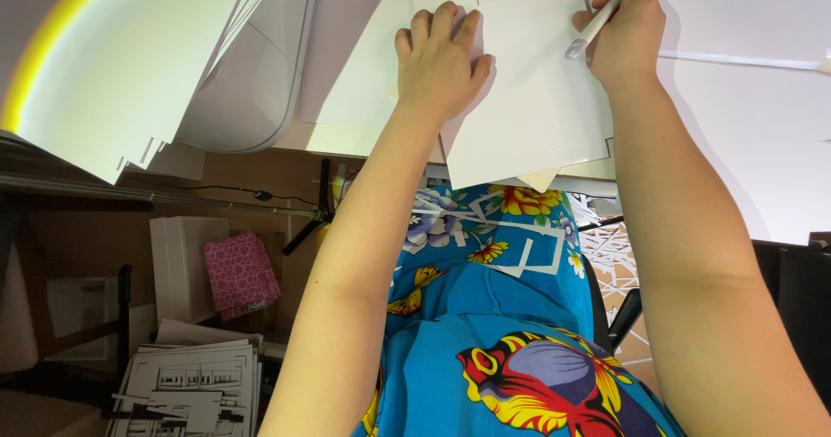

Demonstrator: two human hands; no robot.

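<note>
Two hands are up on the desk (736, 117) in front of you: your left hand (440, 56) lies flat, fingers together, pressing down on a white card sheet (528, 117) that overhangs the desk's near edge, while your right hand (628, 30) is clamped around a white pen-like tool (592, 28) at the sheet's far right corner. More white sheets (130, 56) are stacked to the left. Below, on the floor, a pink patterned packet (241, 273) leans against a white box (180, 264), near a pile of cut white card pieces (195, 385).
</note>
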